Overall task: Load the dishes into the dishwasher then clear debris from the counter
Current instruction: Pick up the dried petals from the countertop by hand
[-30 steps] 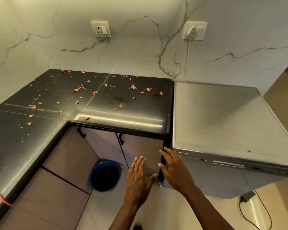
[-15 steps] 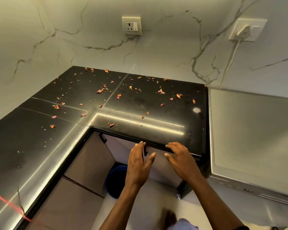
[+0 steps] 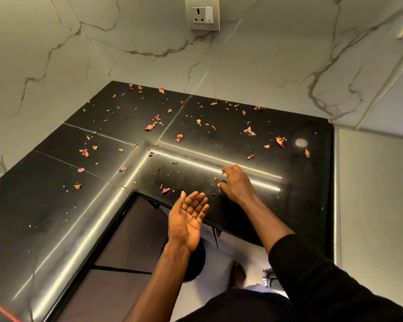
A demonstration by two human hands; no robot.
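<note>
scattering across the black counter (image 3: 56, 205), the debris (image 3: 150, 126) shows as dry, curled flakes in orange, pink and dull red, with finer crumbs among them. it lies thickest toward the back corner under the marbled wall (image 3: 149, 43) and along the stretch below the socket (image 3: 202, 13); a few flakes sit near the front edge, and one small orange piece lies just beside the fingertips of the right hand (image 3: 236, 184). the polished counter throws back long strips of light and a pale round glare spot near its right end.

the right hand rests knuckles-up on the counter with its fingers curled down onto the surface; whether they pinch a flake i cannot tell, as the fingertips are hidden under the hand. the left hand (image 3: 189, 219) is released, palm up and slightly cupped, fingers straight, held at the counter's front edge and carrying nothing visible.

of the dishwasher (image 3: 377, 205) only the pale grey top shows, at the right of the counter; its front is cut off. a blue bin (image 3: 199, 259) below is mostly hidden behind the left forearm, beside the brown cabinet doors (image 3: 130, 233). a black sleeve (image 3: 312, 275) covers the right arm.
</note>
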